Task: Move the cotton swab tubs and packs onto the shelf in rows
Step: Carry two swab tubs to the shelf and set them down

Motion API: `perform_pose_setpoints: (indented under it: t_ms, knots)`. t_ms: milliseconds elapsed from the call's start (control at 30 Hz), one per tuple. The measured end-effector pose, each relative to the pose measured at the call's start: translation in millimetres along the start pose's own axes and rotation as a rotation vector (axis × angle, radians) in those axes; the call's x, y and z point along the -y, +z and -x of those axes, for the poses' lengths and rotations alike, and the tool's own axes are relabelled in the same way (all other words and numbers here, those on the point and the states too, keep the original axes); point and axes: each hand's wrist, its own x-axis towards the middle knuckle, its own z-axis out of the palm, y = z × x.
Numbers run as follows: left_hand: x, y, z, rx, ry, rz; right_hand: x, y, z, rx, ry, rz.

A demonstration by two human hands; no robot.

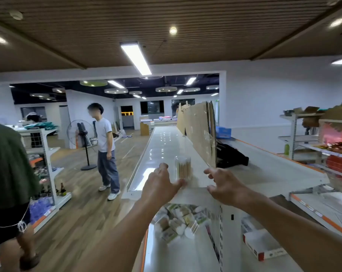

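A clear round tub of cotton swabs [183, 167] stands upright on the glossy white top shelf [162, 146], near its front end. My left hand [160, 185] reaches up to it with fingers spread; the thumb lies at the tub's base and the fingers sit just left of it, not closed round it. My right hand [224, 185] hovers to the tub's right with loosely bent fingers and holds nothing. Below my arms, on a lower shelf, lies a heap of several cotton swab packs and tubs [182, 220].
Tall cardboard sheets [198, 128] stand along the right edge of the top shelf. A white and red box [263, 245] lies on a lower right shelf. A person in a white shirt [106, 150] stands in the left aisle beside a floor fan [81, 138]; another person [7, 183] is at far left.
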Motion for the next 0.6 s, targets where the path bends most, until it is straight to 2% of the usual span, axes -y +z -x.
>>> perform_pose_setpoints:
  t_ms: [200, 600]
  knots:
    - [-11, 23, -38, 0.005, -0.079, 0.233, -12, 7, -29, -0.023, 0.060, -0.113]
    - [14, 14, -52, -0.061, -0.117, 0.293, 4, 29, -76, -0.067, 0.041, -0.179]
